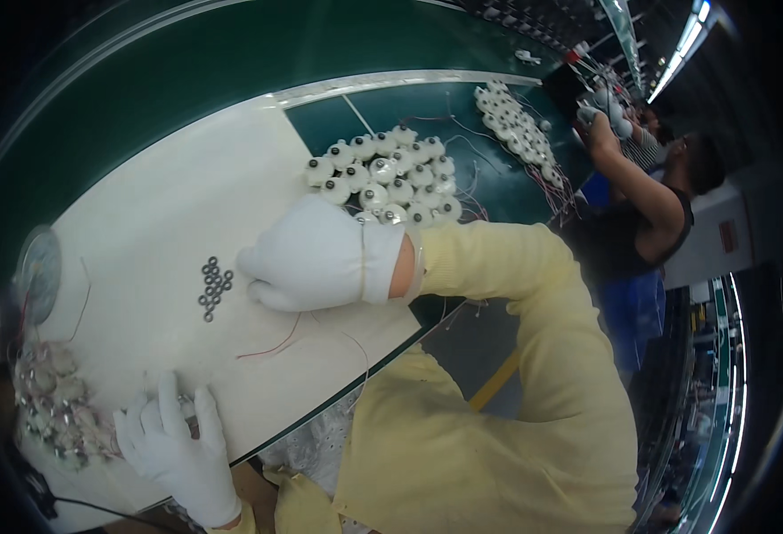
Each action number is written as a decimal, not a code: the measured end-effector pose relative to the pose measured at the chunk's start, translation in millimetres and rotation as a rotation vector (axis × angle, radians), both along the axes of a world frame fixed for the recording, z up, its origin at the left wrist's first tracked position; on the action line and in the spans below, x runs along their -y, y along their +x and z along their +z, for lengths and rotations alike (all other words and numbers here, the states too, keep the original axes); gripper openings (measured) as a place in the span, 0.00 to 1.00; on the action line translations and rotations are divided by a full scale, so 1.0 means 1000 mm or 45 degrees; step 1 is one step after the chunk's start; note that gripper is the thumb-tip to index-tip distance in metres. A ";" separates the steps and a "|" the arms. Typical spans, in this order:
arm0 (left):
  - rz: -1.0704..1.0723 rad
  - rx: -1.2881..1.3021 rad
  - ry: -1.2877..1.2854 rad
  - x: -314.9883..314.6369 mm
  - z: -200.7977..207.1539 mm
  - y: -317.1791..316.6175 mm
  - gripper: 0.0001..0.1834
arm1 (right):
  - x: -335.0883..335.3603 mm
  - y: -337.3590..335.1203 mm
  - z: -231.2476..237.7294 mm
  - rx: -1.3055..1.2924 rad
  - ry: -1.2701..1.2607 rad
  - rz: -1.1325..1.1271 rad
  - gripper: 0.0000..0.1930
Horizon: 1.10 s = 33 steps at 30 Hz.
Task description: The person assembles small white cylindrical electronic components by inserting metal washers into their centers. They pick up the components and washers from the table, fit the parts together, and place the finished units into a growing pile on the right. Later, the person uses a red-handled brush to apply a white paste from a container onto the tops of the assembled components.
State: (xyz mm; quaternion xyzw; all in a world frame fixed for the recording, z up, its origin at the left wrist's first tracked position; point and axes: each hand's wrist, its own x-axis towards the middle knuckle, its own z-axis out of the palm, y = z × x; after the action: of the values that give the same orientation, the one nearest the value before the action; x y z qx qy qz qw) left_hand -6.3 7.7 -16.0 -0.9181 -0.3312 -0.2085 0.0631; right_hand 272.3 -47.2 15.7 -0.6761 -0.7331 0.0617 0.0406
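My right hand (311, 258), in a white glove, is over the middle of the white work surface (160, 222). Its fingers are curled together, and what they hold, if anything, is hidden. Beside its fingertips lies a cluster of small dark metal rings (213, 289). Below the hand, thin red and white wires (271, 349) trail across the surface; where they begin is covered. My left hand (178, 445), also gloved in white, rests at the lower left with fingers spread. Something shiny shows between its fingers, too small to name. It is next to a pile of wired whitish parts (57, 383).
Beyond my right hand stand rows of round white parts with dark centres (400, 182). A second group (516, 129) with loose wires sits farther right on the green mat. A clear round dish (40, 271) is at the left edge. Another person (641, 196) works at the right.
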 end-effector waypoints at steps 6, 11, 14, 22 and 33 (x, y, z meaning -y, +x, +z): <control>-0.055 0.044 -0.073 0.001 -0.016 -0.013 0.21 | 0.017 0.005 0.001 -0.425 0.172 -0.109 0.13; -0.069 0.217 -0.082 -0.002 -0.021 -0.021 0.27 | 0.000 0.002 0.029 -0.834 -0.057 -0.281 0.17; -0.118 0.273 -0.177 0.000 -0.013 -0.015 0.29 | 0.026 0.013 0.030 -1.051 -0.036 -0.460 0.18; -0.026 0.306 -0.266 -0.001 -0.014 -0.030 0.32 | 0.010 0.006 0.023 -1.108 -0.176 -0.492 0.19; 0.023 0.412 -0.308 -0.003 -0.019 -0.030 0.29 | -0.022 -0.002 0.016 -0.178 0.127 0.222 0.16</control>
State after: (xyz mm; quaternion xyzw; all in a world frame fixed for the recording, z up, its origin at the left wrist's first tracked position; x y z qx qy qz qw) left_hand -36.7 10.9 -35.2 -0.8704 -0.3678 -0.3116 -0.0997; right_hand 270.6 -25.3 31.6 -0.6009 -0.7867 0.0754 0.1196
